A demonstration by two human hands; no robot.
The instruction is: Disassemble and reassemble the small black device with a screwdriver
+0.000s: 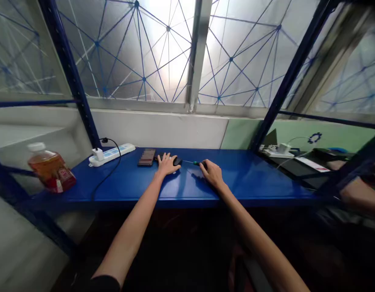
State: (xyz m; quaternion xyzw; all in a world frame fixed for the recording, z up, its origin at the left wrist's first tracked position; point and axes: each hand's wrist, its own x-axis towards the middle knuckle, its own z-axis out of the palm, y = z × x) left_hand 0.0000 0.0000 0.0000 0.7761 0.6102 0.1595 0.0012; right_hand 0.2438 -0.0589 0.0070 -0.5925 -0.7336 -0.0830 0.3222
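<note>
My left hand (167, 164) lies on a small black object (176, 161) on the blue table (242, 178), its fingers spread over it. My right hand (212, 173) is curled around the dark handle of a thin screwdriver (197, 163) with a green collar. The screwdriver's shaft points left toward the black object. A dark phone (146, 157) lies flat just left of my left hand.
A white power strip (112, 154) with a plugged-in adapter and black cable sits at the back left. A bottle of amber liquid (50, 168) stands at the table's left end. Another person's arm (360, 194) and more gear are on the neighbouring bench at right.
</note>
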